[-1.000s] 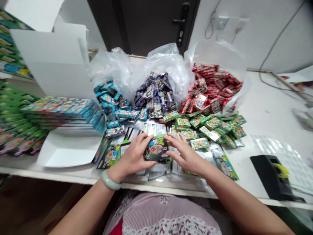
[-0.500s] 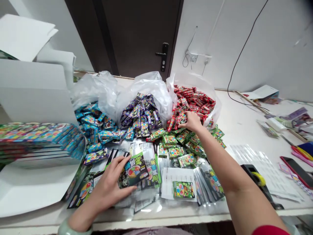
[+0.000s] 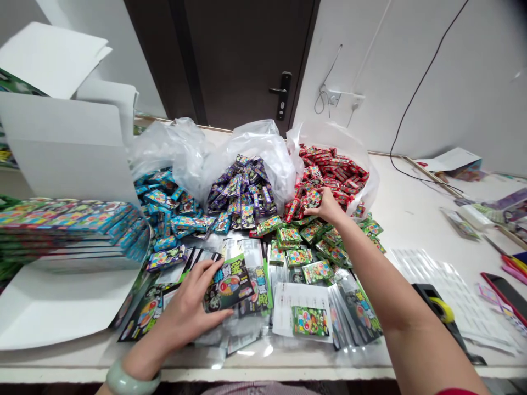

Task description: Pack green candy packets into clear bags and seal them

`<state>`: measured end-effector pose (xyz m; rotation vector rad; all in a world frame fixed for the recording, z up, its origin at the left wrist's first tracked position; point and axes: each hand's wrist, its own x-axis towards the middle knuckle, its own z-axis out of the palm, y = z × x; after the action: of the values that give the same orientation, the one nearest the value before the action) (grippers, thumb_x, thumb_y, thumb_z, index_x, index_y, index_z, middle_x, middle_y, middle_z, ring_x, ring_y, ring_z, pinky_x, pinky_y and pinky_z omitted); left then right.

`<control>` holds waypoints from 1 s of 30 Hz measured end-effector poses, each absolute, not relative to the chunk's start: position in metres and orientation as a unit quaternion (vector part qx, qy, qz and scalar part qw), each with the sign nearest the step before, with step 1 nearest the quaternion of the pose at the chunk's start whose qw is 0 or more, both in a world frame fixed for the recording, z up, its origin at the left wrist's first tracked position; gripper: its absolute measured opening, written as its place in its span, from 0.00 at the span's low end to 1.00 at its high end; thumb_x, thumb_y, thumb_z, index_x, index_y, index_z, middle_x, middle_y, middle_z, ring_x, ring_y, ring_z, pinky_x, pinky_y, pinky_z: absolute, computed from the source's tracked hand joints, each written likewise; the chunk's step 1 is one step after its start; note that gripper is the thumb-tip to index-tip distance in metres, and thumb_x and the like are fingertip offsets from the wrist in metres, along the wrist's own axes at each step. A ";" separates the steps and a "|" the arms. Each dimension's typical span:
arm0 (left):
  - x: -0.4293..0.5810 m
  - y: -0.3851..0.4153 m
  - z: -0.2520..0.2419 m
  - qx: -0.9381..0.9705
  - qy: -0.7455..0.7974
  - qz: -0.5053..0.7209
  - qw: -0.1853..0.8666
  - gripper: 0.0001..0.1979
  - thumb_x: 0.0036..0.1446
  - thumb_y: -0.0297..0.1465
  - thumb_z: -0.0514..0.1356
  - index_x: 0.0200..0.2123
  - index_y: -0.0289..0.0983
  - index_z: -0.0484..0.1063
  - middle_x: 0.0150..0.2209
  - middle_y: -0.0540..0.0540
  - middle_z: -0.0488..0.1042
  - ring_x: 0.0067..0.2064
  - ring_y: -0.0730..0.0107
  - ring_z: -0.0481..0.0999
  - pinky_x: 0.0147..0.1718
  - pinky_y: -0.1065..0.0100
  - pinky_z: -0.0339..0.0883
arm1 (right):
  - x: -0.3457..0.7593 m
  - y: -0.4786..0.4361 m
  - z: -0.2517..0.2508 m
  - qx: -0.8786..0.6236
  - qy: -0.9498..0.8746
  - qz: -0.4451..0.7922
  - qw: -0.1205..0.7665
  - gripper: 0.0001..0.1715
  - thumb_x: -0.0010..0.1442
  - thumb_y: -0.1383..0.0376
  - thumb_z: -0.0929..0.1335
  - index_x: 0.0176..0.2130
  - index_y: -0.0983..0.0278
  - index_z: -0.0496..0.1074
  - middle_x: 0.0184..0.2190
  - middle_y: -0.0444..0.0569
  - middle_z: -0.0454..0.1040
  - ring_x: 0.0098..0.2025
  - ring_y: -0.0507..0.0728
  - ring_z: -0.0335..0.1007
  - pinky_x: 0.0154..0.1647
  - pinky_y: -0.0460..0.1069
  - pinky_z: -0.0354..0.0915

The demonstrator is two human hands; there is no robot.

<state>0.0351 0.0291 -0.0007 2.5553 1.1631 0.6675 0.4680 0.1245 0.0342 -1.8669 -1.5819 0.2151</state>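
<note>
Left hand (image 3: 197, 304) on a black card (image 3: 229, 284), right hand (image 3: 328, 207) at the red packets (image 3: 340, 171).
The left hand grasps the card at its left end, thumb along the lower edge and fingers at the upper, above clear sleeves near the front of the worktop (image 3: 415, 219); the right hand has thumb and fingertips at a packet on the front of the red heap, though I cannot tell whether they grip it; green packets (image 3: 288, 236) lie just in front of that heap, and a white sheet (image 3: 284, 310) bearing one more lies nearer the front edge; left of the red heap, purple packets (image 3: 247, 214) and then blue packets (image 3: 191, 224) spill from plastic bags; an open white box (image 3: 74, 310) of stacked packs stands farther left, and a tape dispenser (image 3: 426, 293) sits beyond the right forearm.
</note>
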 end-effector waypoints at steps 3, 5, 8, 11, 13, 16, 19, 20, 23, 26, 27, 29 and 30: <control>0.036 0.028 -0.001 0.876 0.403 0.230 0.131 0.44 0.48 0.39 0.67 0.65 0.45 0.50 0.57 0.41 0.61 0.58 0.47 0.67 0.55 0.53 0.67 | 0.468 0.125 0.035 -0.715 -0.593 0.113 0.353 0.37 0.37 0.53 0.78 0.43 0.62 0.64 0.40 0.49 0.70 0.42 0.61 0.68 0.46 0.57 0.65; 0.036 0.027 -0.001 0.876 0.403 0.228 0.135 0.44 0.47 0.39 0.67 0.65 0.45 0.51 0.57 0.40 0.61 0.58 0.46 0.67 0.56 0.52 0.67 | 0.469 0.124 0.038 -0.715 -0.579 0.125 0.372 0.32 0.40 0.53 0.76 0.41 0.62 0.66 0.36 0.47 0.71 0.38 0.59 0.68 0.43 0.56 0.65; 0.036 0.027 -0.002 0.876 0.402 0.227 0.143 0.44 0.48 0.38 0.68 0.65 0.45 0.50 0.57 0.40 0.60 0.58 0.46 0.66 0.56 0.50 0.65 | 0.463 0.117 0.047 -0.707 -0.559 0.140 0.410 0.27 0.45 0.52 0.73 0.42 0.63 0.68 0.31 0.45 0.70 0.33 0.56 0.66 0.39 0.54 0.65; 0.038 0.025 0.000 0.874 0.400 0.227 0.158 0.45 0.48 0.37 0.68 0.65 0.45 0.49 0.57 0.39 0.59 0.59 0.46 0.64 0.57 0.49 0.64 | 0.437 0.098 0.058 -0.676 -0.561 0.193 0.437 0.24 0.53 0.49 0.66 0.43 0.63 0.69 0.27 0.43 0.69 0.28 0.54 0.65 0.31 0.50 0.65; 0.042 0.024 0.004 0.871 0.399 0.230 0.170 0.45 0.48 0.38 0.68 0.65 0.44 0.49 0.57 0.39 0.58 0.59 0.46 0.63 0.58 0.48 0.63 | 0.406 0.077 0.063 -0.641 -0.577 0.247 0.441 0.23 0.56 0.49 0.64 0.43 0.62 0.71 0.28 0.43 0.70 0.28 0.53 0.66 0.28 0.49 0.65; 0.050 0.023 0.008 0.866 0.392 0.250 0.183 0.47 0.46 0.40 0.69 0.64 0.41 0.49 0.56 0.38 0.58 0.59 0.46 0.62 0.58 0.46 0.62 | 0.356 0.044 0.065 -0.577 -0.606 0.315 0.448 0.19 0.56 0.52 0.68 0.43 0.62 0.71 0.29 0.45 0.72 0.28 0.52 0.66 0.29 0.48 0.65; 0.055 0.022 0.009 0.869 0.378 0.262 0.184 0.49 0.44 0.40 0.70 0.65 0.40 0.49 0.56 0.37 0.58 0.58 0.46 0.62 0.57 0.45 0.62 | 0.321 0.022 0.060 -0.559 -0.623 0.288 0.466 0.14 0.57 0.58 0.69 0.42 0.62 0.71 0.34 0.48 0.73 0.30 0.52 0.67 0.30 0.48 0.65; 0.055 0.022 0.009 0.869 0.377 0.263 0.180 0.49 0.44 0.41 0.71 0.65 0.40 0.49 0.55 0.37 0.58 0.58 0.46 0.62 0.57 0.45 0.62 | 0.315 0.018 0.058 -0.556 -0.637 0.281 0.455 0.12 0.58 0.59 0.68 0.41 0.63 0.71 0.36 0.49 0.73 0.32 0.53 0.67 0.31 0.48 0.65; 0.053 0.020 0.009 0.872 0.382 0.261 0.160 0.49 0.44 0.40 0.71 0.65 0.39 0.49 0.55 0.36 0.58 0.57 0.46 0.62 0.57 0.45 0.62 | 0.306 0.014 0.051 -0.541 -0.682 0.302 0.389 0.09 0.59 0.62 0.67 0.40 0.62 0.73 0.37 0.50 0.73 0.35 0.54 0.68 0.32 0.48 0.66; 0.051 0.017 0.008 0.881 0.372 0.255 0.145 0.50 0.44 0.40 0.70 0.65 0.38 0.48 0.55 0.35 0.58 0.57 0.46 0.63 0.56 0.46 0.62 | 0.302 0.017 0.045 -0.545 -0.684 0.336 0.350 0.10 0.58 0.61 0.68 0.40 0.63 0.74 0.35 0.49 0.72 0.33 0.53 0.68 0.32 0.49 0.66; 0.051 0.016 0.007 0.884 0.366 0.254 0.143 0.50 0.44 0.40 0.70 0.65 0.38 0.48 0.55 0.35 0.58 0.57 0.46 0.63 0.56 0.46 0.62 | 0.300 0.018 0.042 -0.550 -0.674 0.348 0.348 0.12 0.57 0.61 0.69 0.41 0.63 0.73 0.35 0.48 0.72 0.31 0.53 0.67 0.31 0.49 0.66; 0.051 0.015 0.005 0.885 0.363 0.256 0.142 0.50 0.44 0.41 0.70 0.65 0.38 0.48 0.55 0.35 0.58 0.57 0.45 0.63 0.56 0.45 0.62 | 0.294 0.019 0.037 -0.562 -0.649 0.362 0.363 0.16 0.55 0.60 0.70 0.44 0.63 0.70 0.35 0.48 0.72 0.28 0.53 0.67 0.30 0.50 0.67; 0.051 0.015 0.004 0.882 0.367 0.259 0.143 0.50 0.44 0.41 0.70 0.65 0.39 0.48 0.55 0.35 0.58 0.57 0.45 0.63 0.56 0.45 0.62 | 0.292 0.019 0.035 -0.567 -0.641 0.351 0.378 0.18 0.55 0.59 0.70 0.45 0.63 0.69 0.36 0.49 0.72 0.29 0.53 0.68 0.30 0.50 0.67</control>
<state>0.0507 0.0150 0.0036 2.5442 1.0578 0.7478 0.2921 0.0189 0.0350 -1.4501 -1.6389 0.8979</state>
